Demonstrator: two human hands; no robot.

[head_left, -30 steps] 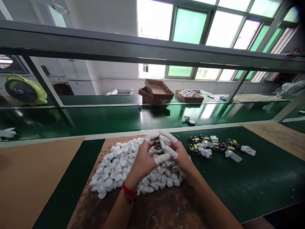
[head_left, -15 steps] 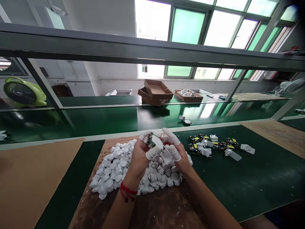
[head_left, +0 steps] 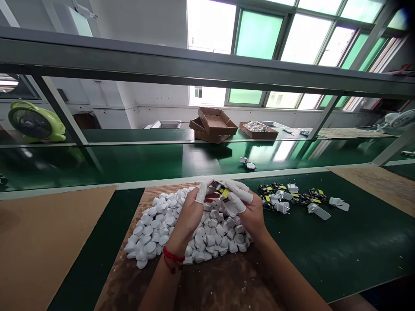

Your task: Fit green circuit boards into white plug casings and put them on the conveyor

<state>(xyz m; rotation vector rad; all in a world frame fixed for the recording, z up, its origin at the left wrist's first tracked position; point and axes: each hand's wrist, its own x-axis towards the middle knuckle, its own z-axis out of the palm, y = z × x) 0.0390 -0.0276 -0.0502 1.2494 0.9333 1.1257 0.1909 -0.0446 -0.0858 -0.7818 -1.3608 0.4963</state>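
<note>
My left hand [head_left: 192, 208] and my right hand [head_left: 251, 206], with white covers on several fingers, meet above a heap of small white plastic caps [head_left: 152, 229]. Between them is a small circuit board [head_left: 223, 191] with a yellow component facing up. The left fingers are closed on the board's left side. The right fingers close over its right side and over a pale flat plastic piece [head_left: 231, 209] hanging below. Whether that piece is joined to the board, I cannot tell. The heap lies on a brown board [head_left: 207, 285].
Several circuit boards [head_left: 301, 198] with white plug parts [head_left: 319, 211] lie on the green surface at right. Another assembly [head_left: 249, 164] sits on the green belt [head_left: 145, 162]. Beyond are cardboard trays [head_left: 215, 123] and a green fan [head_left: 35, 123]. A metal beam [head_left: 207, 69] crosses overhead.
The circuit board has been turned over in my hands: a white round face showed before, the yellow component shows now. The assembly on the belt has shifted slightly left relative to the trays.
</note>
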